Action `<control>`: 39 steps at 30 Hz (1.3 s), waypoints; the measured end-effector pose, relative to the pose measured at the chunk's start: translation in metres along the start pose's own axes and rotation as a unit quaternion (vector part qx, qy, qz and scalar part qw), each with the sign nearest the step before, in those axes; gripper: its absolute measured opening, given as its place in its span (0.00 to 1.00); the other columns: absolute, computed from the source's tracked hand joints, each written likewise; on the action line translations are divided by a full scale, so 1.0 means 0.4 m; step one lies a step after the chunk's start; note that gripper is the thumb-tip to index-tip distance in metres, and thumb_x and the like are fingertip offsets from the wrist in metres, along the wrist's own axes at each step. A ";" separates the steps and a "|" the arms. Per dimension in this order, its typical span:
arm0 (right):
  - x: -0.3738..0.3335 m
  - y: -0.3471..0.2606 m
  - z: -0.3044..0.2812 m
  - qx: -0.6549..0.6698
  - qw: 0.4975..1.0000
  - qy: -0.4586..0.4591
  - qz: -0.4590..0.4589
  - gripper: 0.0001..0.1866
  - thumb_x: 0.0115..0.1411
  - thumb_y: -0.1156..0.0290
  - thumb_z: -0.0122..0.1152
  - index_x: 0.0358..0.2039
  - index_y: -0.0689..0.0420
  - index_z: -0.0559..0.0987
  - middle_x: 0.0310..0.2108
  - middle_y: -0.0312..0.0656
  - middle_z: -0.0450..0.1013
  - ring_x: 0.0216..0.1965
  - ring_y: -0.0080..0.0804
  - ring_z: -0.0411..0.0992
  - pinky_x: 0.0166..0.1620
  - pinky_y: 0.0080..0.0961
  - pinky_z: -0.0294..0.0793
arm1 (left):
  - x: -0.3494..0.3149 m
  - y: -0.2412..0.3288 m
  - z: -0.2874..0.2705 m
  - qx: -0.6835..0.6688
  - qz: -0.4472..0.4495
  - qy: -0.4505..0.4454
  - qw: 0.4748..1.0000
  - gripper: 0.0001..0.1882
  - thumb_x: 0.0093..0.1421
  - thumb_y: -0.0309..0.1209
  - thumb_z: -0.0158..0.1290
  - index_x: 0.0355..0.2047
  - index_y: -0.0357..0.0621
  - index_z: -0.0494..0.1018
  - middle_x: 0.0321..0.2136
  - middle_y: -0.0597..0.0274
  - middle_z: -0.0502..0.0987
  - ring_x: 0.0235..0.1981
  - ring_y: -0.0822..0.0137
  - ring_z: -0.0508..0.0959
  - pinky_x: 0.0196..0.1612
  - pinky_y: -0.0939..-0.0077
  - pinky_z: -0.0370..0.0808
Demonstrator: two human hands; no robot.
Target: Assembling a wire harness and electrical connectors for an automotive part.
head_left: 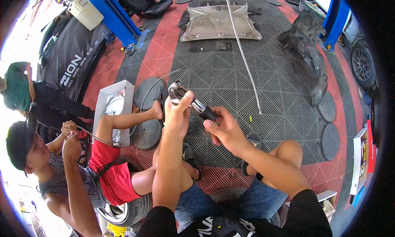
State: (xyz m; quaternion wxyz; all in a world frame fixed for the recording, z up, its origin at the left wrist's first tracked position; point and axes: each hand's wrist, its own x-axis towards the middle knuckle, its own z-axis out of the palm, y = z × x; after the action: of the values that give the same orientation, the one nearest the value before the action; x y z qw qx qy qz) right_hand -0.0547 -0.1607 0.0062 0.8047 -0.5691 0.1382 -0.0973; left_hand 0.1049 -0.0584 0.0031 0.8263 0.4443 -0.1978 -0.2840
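Observation:
A chrome tube cutter with a C-shaped head and a black knob is held out in front of me, tilted down to the right. My left hand is closed around its body just below the head, the thumb lying along the metal. At the other end, my right hand pinches the black knob between thumb and fingers. Whether anything sits in the cutter's jaw I cannot tell. Left of me, a seated person in red shorts grips a thin grey line that curves up behind my left hand.
A long white box stands left of several black round pads. Ahead, a metal panel lies on the tiled floor, with a long thin rod crossing over it. Blue lift posts rise on both sides; another person bends down at far left.

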 end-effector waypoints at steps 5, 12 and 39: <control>0.008 0.013 -0.020 -0.009 1.000 -0.019 0.000 0.29 0.70 0.46 0.51 0.52 0.63 0.71 0.28 0.38 0.75 0.19 0.17 0.66 0.21 0.15 0.65 | -0.002 0.003 0.014 -0.005 0.014 0.018 1.000 0.12 0.63 0.28 0.61 0.41 0.44 0.69 0.31 0.67 0.74 0.31 0.73 0.76 0.38 0.72 0.76; 0.003 0.015 0.030 -0.068 0.997 0.017 -0.040 0.32 0.72 0.40 0.42 0.49 0.61 0.73 0.25 0.36 0.73 0.18 0.17 0.65 0.21 0.16 0.66 | -0.001 0.006 0.005 0.002 0.011 0.013 1.000 0.12 0.63 0.29 0.61 0.42 0.44 0.69 0.31 0.66 0.74 0.31 0.71 0.77 0.40 0.71 0.78; 0.007 0.012 -0.025 0.039 0.992 -0.088 0.080 0.24 0.73 0.51 0.48 0.51 0.64 0.69 0.29 0.35 0.71 0.19 0.18 0.65 0.21 0.17 0.64 | -0.002 -0.003 0.012 0.007 0.008 0.011 1.000 0.12 0.64 0.31 0.59 0.43 0.44 0.68 0.30 0.64 0.75 0.31 0.70 0.78 0.40 0.71 0.78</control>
State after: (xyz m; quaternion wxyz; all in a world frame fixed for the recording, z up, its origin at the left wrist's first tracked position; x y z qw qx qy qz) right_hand -0.0552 -0.1689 -0.0017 0.8408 -0.5305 0.1075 0.0124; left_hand 0.1012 -0.0613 0.0044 0.8274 0.4517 -0.1944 -0.2714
